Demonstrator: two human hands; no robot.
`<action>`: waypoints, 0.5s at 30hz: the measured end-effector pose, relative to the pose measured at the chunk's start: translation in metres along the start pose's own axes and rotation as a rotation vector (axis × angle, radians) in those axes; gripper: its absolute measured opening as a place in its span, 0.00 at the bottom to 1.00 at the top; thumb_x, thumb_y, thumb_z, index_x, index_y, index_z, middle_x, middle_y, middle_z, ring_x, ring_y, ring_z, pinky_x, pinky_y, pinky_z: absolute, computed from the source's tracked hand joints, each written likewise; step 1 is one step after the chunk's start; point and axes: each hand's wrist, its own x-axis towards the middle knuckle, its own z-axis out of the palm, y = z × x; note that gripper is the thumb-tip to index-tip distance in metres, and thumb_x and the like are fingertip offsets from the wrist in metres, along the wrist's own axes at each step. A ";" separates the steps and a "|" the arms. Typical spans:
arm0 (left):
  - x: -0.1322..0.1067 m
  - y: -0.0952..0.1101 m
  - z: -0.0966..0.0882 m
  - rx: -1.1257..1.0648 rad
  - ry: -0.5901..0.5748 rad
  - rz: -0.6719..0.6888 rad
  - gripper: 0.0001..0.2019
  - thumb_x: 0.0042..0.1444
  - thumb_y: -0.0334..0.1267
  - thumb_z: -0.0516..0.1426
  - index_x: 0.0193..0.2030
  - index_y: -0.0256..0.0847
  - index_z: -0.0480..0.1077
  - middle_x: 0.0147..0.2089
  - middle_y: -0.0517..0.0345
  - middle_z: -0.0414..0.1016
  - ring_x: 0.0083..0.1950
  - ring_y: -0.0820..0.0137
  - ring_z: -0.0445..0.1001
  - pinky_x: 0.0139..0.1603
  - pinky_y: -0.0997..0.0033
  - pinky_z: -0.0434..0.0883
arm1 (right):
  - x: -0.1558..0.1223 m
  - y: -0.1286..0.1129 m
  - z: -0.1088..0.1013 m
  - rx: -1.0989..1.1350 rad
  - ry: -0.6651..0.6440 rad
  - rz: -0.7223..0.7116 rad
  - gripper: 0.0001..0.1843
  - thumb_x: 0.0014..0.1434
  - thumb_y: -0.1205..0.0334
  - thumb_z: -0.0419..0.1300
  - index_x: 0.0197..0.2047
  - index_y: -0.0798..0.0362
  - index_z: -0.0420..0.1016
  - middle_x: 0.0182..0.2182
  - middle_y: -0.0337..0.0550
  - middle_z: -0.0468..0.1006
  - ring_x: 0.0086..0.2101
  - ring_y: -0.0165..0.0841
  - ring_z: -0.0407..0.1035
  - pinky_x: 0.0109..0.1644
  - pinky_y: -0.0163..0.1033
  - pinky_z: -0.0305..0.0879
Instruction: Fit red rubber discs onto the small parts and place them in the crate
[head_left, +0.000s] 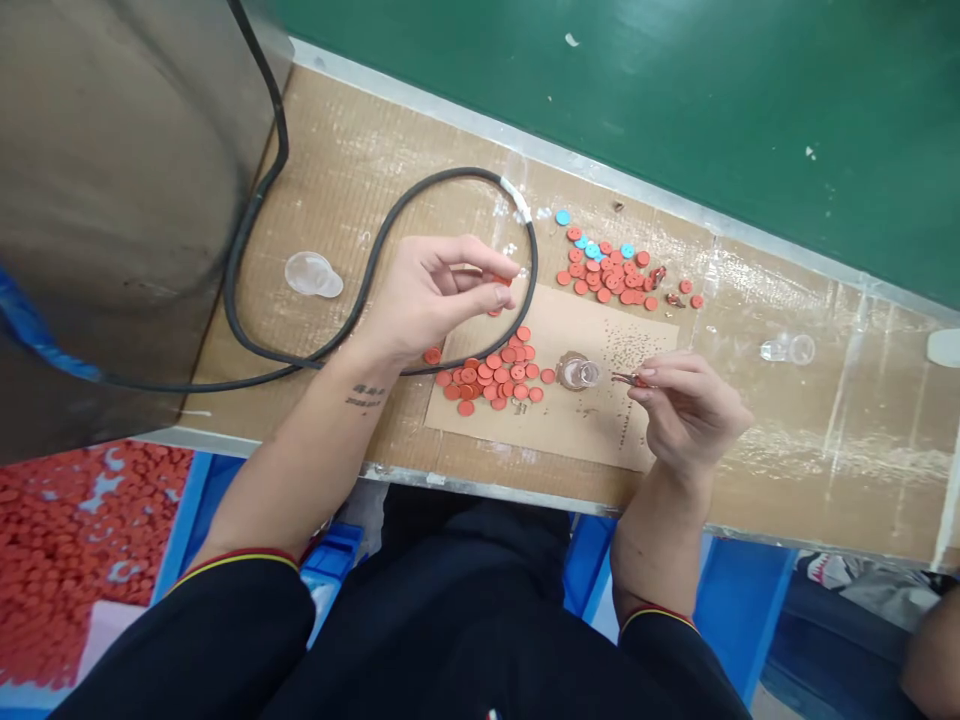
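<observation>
My left hand (427, 295) is raised over the bench, thumb and fingers pinched on a small red disc (502, 281), mostly hidden by the fingertips. Below it, a loose pile of red discs (491, 372) lies on a brown cardboard sheet (577, 435). My right hand (690, 405) is closed on what look like small dark tweezers (624, 379), their thin tips pointing left. Left of those tips stands a small clear cup (577, 372) with dark specks around it. Tiny dark pieces (634, 345) are scattered on the sheet close to my right fingers.
A second group of red discs (611, 280), with several blue discs (592, 251), lies behind the sheet. A black cable (367, 265) loops beside my left hand. Clear plastic cups (307, 273) stand on the bench. Red pieces (82, 560) fill a bin at lower left. Behind runs a green surface (675, 110).
</observation>
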 end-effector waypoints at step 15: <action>0.002 -0.009 -0.008 -0.045 0.138 -0.171 0.07 0.67 0.40 0.60 0.43 0.44 0.80 0.38 0.60 0.81 0.47 0.63 0.87 0.47 0.61 0.86 | -0.005 0.000 0.004 -0.026 0.033 0.089 0.06 0.64 0.54 0.73 0.37 0.44 0.84 0.32 0.40 0.87 0.31 0.37 0.83 0.32 0.43 0.82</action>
